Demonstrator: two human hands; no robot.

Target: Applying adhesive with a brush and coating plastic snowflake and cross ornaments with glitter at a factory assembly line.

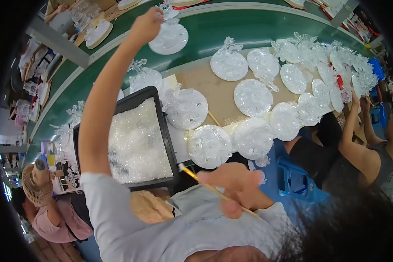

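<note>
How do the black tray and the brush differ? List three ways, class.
The tray is broad and four-sided; the brush is long and thin.
The tray is black; the brush is yellowish with a pale tip.
The tray holds white grains; the brush is held in the right hand.
Both are near the person's shirt.

Yellow brush (210, 187), glittery white disc (168, 38)

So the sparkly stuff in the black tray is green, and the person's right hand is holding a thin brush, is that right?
Not quite: the head view shows that the sparkly stuff in the black tray is white, not green. The person's right hand is indeed holding a thin brush.
</note>
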